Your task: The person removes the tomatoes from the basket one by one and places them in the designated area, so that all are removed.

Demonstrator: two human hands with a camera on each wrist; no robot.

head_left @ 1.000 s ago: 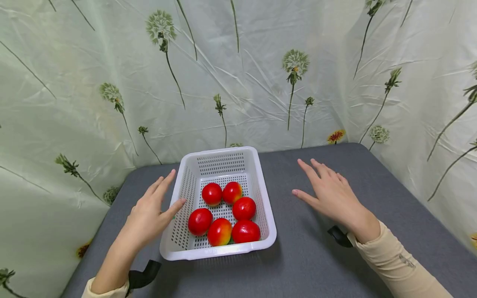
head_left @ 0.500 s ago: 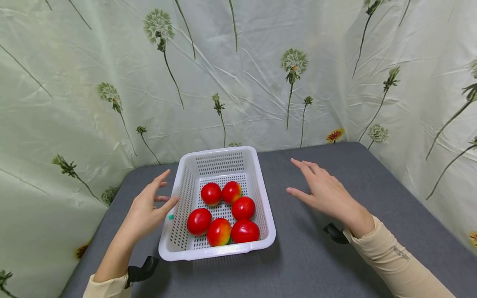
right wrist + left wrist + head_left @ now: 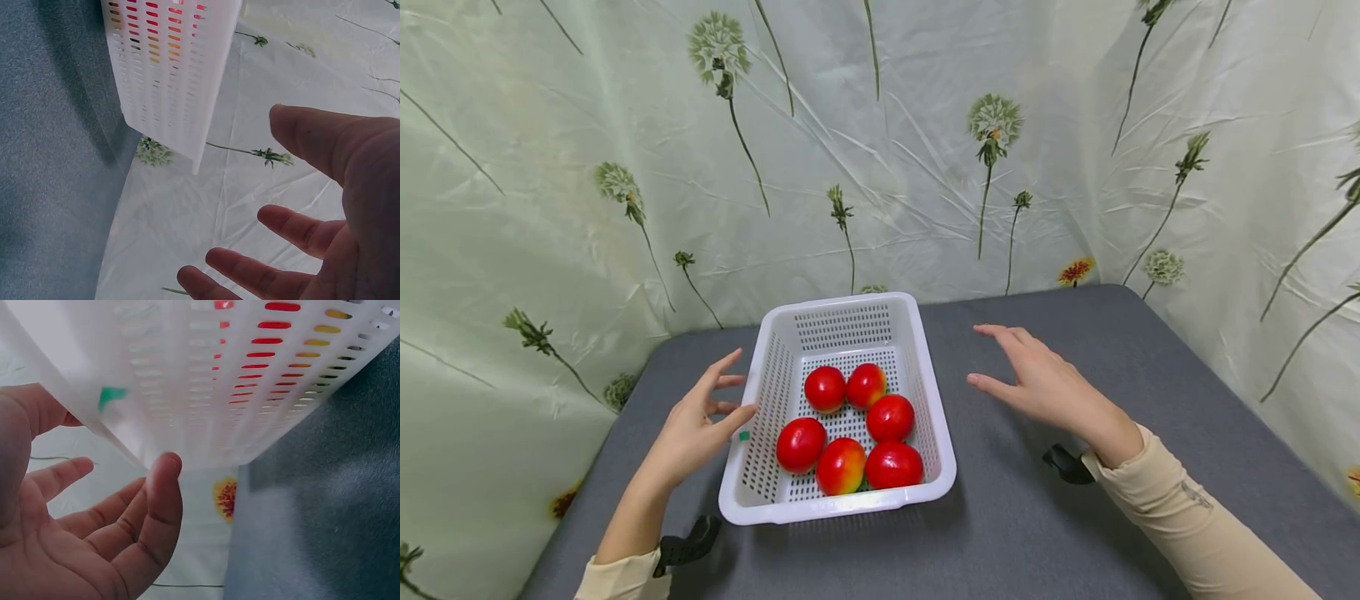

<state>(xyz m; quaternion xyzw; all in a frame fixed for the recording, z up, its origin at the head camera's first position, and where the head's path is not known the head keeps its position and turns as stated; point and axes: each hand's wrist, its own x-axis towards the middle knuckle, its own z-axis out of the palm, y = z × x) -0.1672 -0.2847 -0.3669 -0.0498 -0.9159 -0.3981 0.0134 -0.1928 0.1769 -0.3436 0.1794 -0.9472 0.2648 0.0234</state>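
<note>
The left hand [image 3: 696,429] hangs by the left rim of the white perforated basket [image 3: 842,506], its grip apart, thumb held away from loosely bent fingers with nothing between them; thumb and rim overlap in the head view, so I cannot tell whether they touch; a green mark [image 3: 744,436] sits on that rim, just beside the thumb. The right hand [image 3: 1045,379] is off to the right, its grip also apart, thumb spread from the fingers; a strip of bench [image 3: 992,533] shows between it and the basket.

The basket rests on the bench between the two hands; inside, on its floor, lie six glossy red fruits [image 3: 891,418], some flushed yellow, two at the far side, one at the right, three in a near row; their exact kind I cannot tell. A push from the left alone, with nothing bracing the right wall, could slide or twist the basket; a one-sided lift would probably tilt it and set the loose fruits rolling to the lower wall; too light a hold could slip on smooth plastic.

The basket's long axis runs near to far, slightly skewed, its mouth facing up; beyond the bench's far edge hangs a flower-printed cloth [image 3: 917,167].
</note>
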